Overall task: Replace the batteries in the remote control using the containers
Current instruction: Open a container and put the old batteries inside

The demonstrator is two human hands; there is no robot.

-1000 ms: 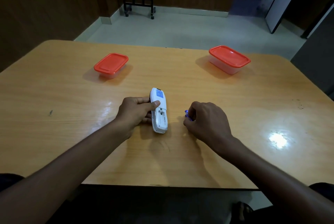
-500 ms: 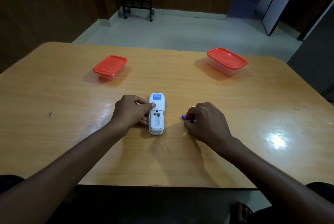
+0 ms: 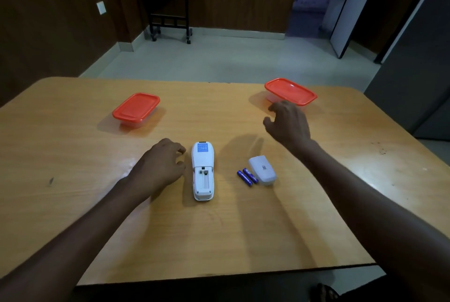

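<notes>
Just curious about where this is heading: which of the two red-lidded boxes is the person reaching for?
The right container: the right hand is open beside it. The left container sits alone.

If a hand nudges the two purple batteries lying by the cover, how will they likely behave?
The two purple batteries are small smooth cylinders lying on their sides on the glossy table, so they would probably roll. The battery cover close beside them may stop rolling that way. They look rigid and light.

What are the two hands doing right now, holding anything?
Left hand: loosely curled, empty, beside the remote.
Right hand: open, empty, near the right container.
</notes>
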